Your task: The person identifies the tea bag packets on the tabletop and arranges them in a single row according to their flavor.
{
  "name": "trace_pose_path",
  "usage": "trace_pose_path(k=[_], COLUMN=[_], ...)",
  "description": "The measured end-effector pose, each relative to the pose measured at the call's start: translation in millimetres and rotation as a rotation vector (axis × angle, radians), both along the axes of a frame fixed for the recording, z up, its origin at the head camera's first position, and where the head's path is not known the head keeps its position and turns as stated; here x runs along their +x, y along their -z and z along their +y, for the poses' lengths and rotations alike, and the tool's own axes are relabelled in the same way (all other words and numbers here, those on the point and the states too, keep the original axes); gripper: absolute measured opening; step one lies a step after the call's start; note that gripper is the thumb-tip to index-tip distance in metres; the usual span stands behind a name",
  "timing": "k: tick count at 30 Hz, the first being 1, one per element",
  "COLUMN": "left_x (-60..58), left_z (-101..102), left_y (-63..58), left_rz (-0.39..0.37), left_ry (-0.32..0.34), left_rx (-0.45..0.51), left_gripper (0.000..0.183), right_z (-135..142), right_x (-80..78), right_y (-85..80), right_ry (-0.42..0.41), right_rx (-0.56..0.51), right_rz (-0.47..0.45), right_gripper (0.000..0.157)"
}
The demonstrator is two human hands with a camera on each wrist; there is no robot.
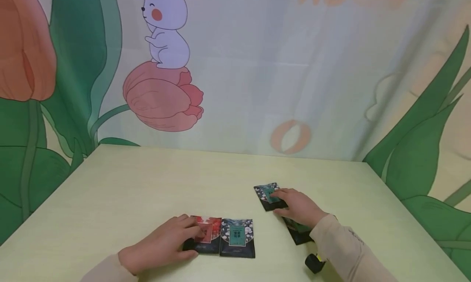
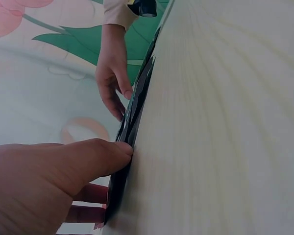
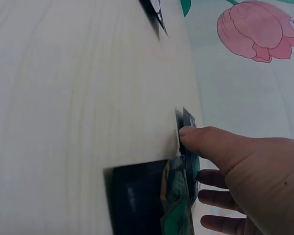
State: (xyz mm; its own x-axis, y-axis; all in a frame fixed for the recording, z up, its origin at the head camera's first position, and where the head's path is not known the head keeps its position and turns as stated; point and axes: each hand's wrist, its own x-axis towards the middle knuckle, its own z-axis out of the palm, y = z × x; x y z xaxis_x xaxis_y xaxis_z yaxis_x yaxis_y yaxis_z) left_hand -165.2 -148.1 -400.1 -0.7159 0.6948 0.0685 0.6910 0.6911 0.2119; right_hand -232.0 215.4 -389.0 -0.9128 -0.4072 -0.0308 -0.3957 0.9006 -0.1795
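My left hand [image 1: 162, 243] rests on a red and black flat sachet [image 1: 210, 235], its fingers over the top and the thumb at the near edge. Side by side with that sachet lies a dark one with white blossoms and a teal label [image 1: 237, 236]. Farther off to the right, my right hand [image 1: 299, 206] touches another blossom-patterned sachet [image 1: 265, 194], fingers over its face, thumb by its near edge. In the right wrist view that thumb [image 3: 206, 139] lies against the sachet's edge, with the other fingers spread. A dark green sachet [image 1: 297, 232] lies partly hidden under the right forearm.
A small black object with a yellow part [image 1: 314, 263] shows beside the right sleeve. The pale wooden table [image 1: 147, 180] ends at the back against a curtain [image 1: 250, 90] printed with tulips and a rabbit.
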Motion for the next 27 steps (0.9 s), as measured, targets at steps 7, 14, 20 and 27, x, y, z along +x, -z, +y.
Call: trace_pose_path(k=[7, 14, 20, 27], left_x=[-0.3, -0.8, -0.1, 0.3], left_z=[0.8, -0.6, 0.4, 0.6], left_y=[1.1, 2.5, 0.7, 0.1], left_rz=[0.004, -0.002, -0.024, -0.027], left_ry=[-0.007, -0.011, -0.031, -0.025], left_rx=[-0.003, -0.013, -0.029, -0.027], left_gripper=[0.034, 0.035, 0.038, 0.037], right_z=[-2.2, -9.0, -19.0, -27.3], right_x=[-4.2, -8.0, -7.8, -7.5], right_y=[4.9, 5.5, 3.9, 4.4], right_ry=[0.036, 0.038, 0.03, 0.039], right_rx=[0.011, 0.065, 0.077, 0.08], right_rz=[0.014, 0.038, 0.052, 0.027], right_gripper=[0.049, 0.053, 0.051, 0.051])
